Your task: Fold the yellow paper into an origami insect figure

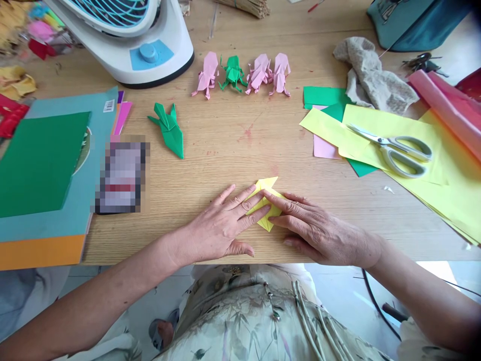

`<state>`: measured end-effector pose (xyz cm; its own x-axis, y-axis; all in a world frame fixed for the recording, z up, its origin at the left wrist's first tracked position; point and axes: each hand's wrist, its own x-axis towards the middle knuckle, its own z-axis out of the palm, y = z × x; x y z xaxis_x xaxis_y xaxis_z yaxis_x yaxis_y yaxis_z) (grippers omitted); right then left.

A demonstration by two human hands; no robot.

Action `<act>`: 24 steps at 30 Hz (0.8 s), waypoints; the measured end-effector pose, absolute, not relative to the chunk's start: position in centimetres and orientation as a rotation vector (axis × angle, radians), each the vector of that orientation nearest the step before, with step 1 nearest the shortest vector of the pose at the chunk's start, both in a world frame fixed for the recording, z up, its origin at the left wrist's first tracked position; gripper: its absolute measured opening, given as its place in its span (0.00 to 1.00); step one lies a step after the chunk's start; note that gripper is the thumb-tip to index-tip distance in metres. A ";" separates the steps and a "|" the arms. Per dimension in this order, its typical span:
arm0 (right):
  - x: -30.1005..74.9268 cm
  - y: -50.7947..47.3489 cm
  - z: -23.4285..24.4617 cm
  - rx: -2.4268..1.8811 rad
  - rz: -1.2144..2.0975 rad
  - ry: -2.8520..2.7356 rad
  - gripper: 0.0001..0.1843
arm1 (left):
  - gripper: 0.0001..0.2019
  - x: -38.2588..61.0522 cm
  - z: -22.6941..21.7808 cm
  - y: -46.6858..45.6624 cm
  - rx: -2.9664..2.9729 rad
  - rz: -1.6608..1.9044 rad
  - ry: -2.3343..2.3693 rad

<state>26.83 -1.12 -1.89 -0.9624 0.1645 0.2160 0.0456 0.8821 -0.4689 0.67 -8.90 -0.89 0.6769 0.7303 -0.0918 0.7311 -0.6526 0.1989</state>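
Observation:
A small yellow folded paper [267,184] lies on the wooden table [225,145] near its front edge. My left hand [221,225] rests flat on the paper's left side with fingers stretched out. My right hand [315,228] presses flat on its right side, fingers together and extended over the fold. Most of the paper is hidden under the fingers; only its top points and a lower corner show.
Three pink and one green origami frogs [244,74] stand in a row behind. A half-folded green piece [170,129] lies left. Scissors [400,149] sit on yellow sheets [443,185] at right. Coloured card stack [41,165] left, fan base [146,50], grey cloth [372,75].

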 end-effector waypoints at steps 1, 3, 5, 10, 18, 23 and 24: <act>26.8 -1.1 -1.9 -0.159 0.692 -2.803 0.18 | 0.43 0.7 -0.9 -8.9 2.667 -0.020 1.185; 26.8 -1.1 -1.8 -0.156 0.691 -2.811 0.17 | 0.44 0.8 -0.8 -8.9 2.654 -0.056 1.196; 26.8 -1.0 -1.7 -0.151 0.684 -2.838 0.17 | 0.44 0.8 -0.8 -9.0 2.644 -0.082 1.207; 26.6 -1.0 -1.5 -0.138 0.665 -2.891 0.22 | 0.46 0.9 -0.7 -9.1 2.636 -0.081 1.220; 26.6 -1.0 -1.3 -0.123 0.643 -2.922 0.18 | 0.45 0.7 -1.1 -9.2 2.644 0.007 1.206; 26.6 -1.0 -1.4 -0.129 0.646 -2.925 0.16 | 0.44 0.5 -1.5 -9.1 2.633 0.056 1.196; 26.6 -1.0 -1.3 -0.129 0.651 -2.924 0.15 | 0.44 0.4 -1.6 -9.0 2.628 0.071 1.191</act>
